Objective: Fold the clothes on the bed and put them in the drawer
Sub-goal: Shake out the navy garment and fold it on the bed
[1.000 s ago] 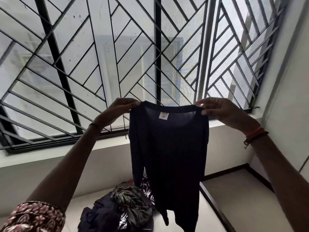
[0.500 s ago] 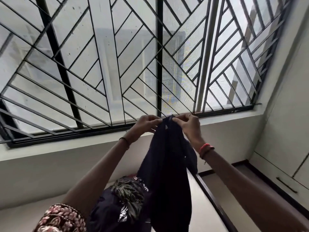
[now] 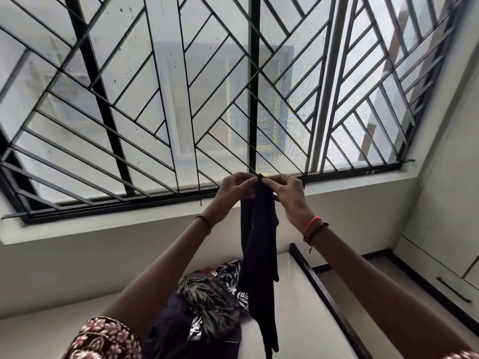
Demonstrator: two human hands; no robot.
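Observation:
A dark navy top (image 3: 259, 255) hangs in the air, folded in half lengthwise into a narrow strip. My left hand (image 3: 234, 191) and my right hand (image 3: 286, 194) pinch its upper end together, almost touching, in front of the window sill. Its lower end dangles over the bed (image 3: 298, 320). A heap of unfolded clothes (image 3: 207, 301), dark and leaf-patterned, lies on the bed below my left arm. A drawer front with a dark handle (image 3: 453, 290) shows at the lower right.
A large window with a black metal grille (image 3: 181, 112) fills the wall ahead. The bed's dark wooden edge (image 3: 321, 294) runs along the right, with a strip of floor (image 3: 383, 286) between it and the white cabinet.
My hands came together, bringing the top's two shoulders against each other, so the spread top now hangs folded in half. The hands also dropped lower.

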